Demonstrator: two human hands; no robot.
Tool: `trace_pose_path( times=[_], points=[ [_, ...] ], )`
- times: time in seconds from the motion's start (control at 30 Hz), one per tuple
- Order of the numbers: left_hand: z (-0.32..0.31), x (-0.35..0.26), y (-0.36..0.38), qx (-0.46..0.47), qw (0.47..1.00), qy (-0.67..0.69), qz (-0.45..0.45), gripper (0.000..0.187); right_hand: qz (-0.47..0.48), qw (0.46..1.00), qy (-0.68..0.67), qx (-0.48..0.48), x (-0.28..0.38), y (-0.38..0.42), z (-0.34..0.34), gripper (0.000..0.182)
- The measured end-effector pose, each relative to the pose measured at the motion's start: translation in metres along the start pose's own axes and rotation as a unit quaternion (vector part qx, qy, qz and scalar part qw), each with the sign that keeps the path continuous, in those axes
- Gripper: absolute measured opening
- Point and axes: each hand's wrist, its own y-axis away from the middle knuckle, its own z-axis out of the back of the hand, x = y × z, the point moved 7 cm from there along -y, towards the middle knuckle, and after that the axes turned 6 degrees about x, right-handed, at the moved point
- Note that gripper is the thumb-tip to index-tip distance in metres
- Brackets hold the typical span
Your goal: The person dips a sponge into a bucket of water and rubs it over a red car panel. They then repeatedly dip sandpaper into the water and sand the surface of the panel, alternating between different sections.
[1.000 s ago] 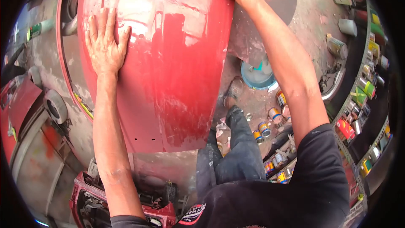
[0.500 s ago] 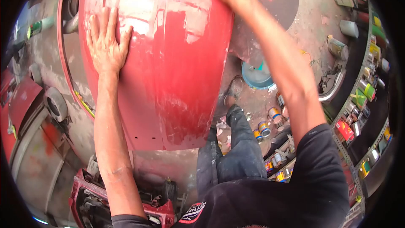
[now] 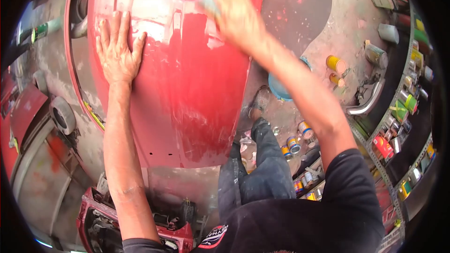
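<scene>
Left hand [image 3: 117, 49] has its fingers spread flat on the red car panel [image 3: 187, 89]; right hand [image 3: 236, 14] is blurred over the panel's upper part, so can't tell how those fingers sit. Paint cans [image 3: 295, 143] litter the floor [image 3: 347, 23] just right of the panel.

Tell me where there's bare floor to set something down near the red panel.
Free: the stained concrete floor between the red panel and the yellow can. Crowded: small tins by the person's shoe, the blue bucket under the blurred right hand, and the packed shelves. The left hand lies flat on the panel.
</scene>
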Motion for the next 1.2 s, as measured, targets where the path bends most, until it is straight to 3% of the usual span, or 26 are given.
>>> trace_pose_path(
  times=[0.03, 0.07, 0.2, 0.27, 0.3, 0.37, 0.4, 0.43, 0.47, 0.5, 0.53, 0.6, 0.67, 0.73, 0.83, 0.87, 0.9, 0.93, 0.97, 1.0, 1.07, 1.1, 1.13, 1.17, 1.2],
  points=[
    [0.0, 0.001, 0.002, 0.001, 1.0, 0.003, 0.001, 0.068, -0.031, 0.993, -0.114, 0.011, 0.017, 0.028, 0.004, 0.052],
    [-0.001, 0.001, 0.002, 0.002, 1.0, 0.007, 0.001, 0.068, -0.005, 0.988, -0.144, 0.057, 0.027, 0.049, -0.001, 0.064],
    [0.0, 0.002, 0.006, 0.0, 1.0, 0.01, 0.006, 0.067, 0.042, 0.999, 0.032, -0.001, -0.03, -0.01, 0.004, 0.041],
    [0.0, 0.0, 0.004, -0.006, 1.0, 0.014, 0.002, 0.067, 0.096, 0.981, -0.02, -0.166, -0.075, -0.066, 0.014, 0.038],
    [0.001, -0.001, 0.003, -0.016, 1.0, 0.017, -0.002, 0.067, -0.028, 0.99, -0.106, -0.085, -0.089, -0.074, 0.011, 0.037],
    [0.003, -0.002, 0.003, -0.011, 1.0, 0.017, -0.006, 0.067, -0.263, 0.926, -0.26, 0.076, -0.092, -0.071, 0.004, 0.035],
    [0.005, -0.002, -0.001, -0.014, 1.0, 0.018, -0.008, 0.067, -0.161, 0.975, -0.142, 0.063, -0.069, -0.05, -0.006, 0.034],
    [0.002, 0.0, 0.0, -0.003, 1.0, 0.004, 0.001, 0.068, -0.067, 0.997, -0.009, 0.025, -0.045, -0.026, -0.016, 0.035],
    [0.001, 0.0, 0.0, -0.005, 1.0, 0.006, 0.001, 0.068, -0.009, 0.999, 0.037, 0.026, -0.004, 0.002, 0.008, 0.04],
    [-0.001, 0.0, 0.002, -0.006, 1.0, 0.007, 0.002, 0.068, -0.081, 0.989, -0.126, -0.007, 0.01, 0.039, 0.006, 0.05],
    [-0.002, 0.001, 0.003, -0.005, 1.0, 0.006, 0.004, 0.068, -0.057, 0.986, -0.154, 0.044, 0.023, 0.069, 0.005, 0.058],
    [-0.001, 0.001, 0.006, 0.001, 1.0, 0.01, 0.01, 0.068, 0.007, 0.991, -0.094, 0.093, 0.008, 0.07, 0.003, 0.057],
    [-0.002, 0.001, 0.006, 0.002, 1.0, 0.011, 0.009, 0.068, 0.002, 0.999, 0.047, -0.001, -0.026, 0.025, 0.016, 0.042],
    [0.0, 0.0, 0.004, -0.001, 1.0, 0.009, 0.008, 0.068, -0.098, 0.988, 0.025, 0.119, -0.079, -0.021, -0.01, 0.035],
    [0.002, -0.001, 0.004, -0.001, 1.0, 0.008, 0.0, 0.068, -0.238, 0.942, -0.235, -0.017, -0.088, -0.035, 0.014, 0.036],
    [0.004, -0.002, 0.0, -0.005, 1.0, 0.009, -0.002, 0.068, -0.185, 0.98, -0.053, 0.044, -0.068, -0.015, -0.002, 0.034],
    [0.002, -0.002, -0.002, -0.006, 1.0, 0.009, 0.001, 0.068, -0.071, 0.993, 0.078, -0.057, -0.03, 0.008, 0.018, 0.038],
    [-0.001, 0.0, 0.001, -0.003, 1.0, 0.008, 0.004, 0.068, -0.04, 0.998, 0.05, -0.025, -0.004, 0.031, 0.022, 0.048],
    [-0.002, 0.001, 0.003, 0.003, 1.0, 0.006, 0.008, 0.068, -0.114, 0.987, -0.108, 0.025, 0.001, 0.06, 0.011, 0.059],
    [-0.001, 0.002, 0.003, 0.002, 1.0, 0.007, 0.01, 0.068, -0.093, 0.986, -0.118, 0.072, 0.006, 0.081, 0.003, 0.064],
    [-0.002, 0.001, 0.005, 0.003, 1.0, 0.007, 0.012, 0.068, -0.075, 0.992, -0.077, 0.067, -0.015, 0.062, 0.008, 0.061],
    [-0.002, 0.001, 0.005, -0.001, 1.0, 0.008, 0.005, 0.068, -0.071, 0.996, 0.019, 0.043, -0.031, 0.037, 0.013, 0.054],
    [-0.002, 0.001, 0.006, 0.001, 1.0, 0.006, 0.007, 0.068, -0.127, 0.992, -0.007, 0.01, -0.062, 0.012, 0.007, 0.052],
    [-0.002, 0.001, 0.004, 0.001, 1.0, 0.005, 0.007, 0.068, -0.219, 0.959, -0.073, 0.165, -0.092, -0.015, -0.004, 0.05],
    [-0.001, 0.0, 0.003, 0.002, 1.0, 0.004, 0.005, 0.068, -0.13, 0.98, -0.094, -0.114, -0.111, -0.04, 0.012, 0.039]
  ],
)
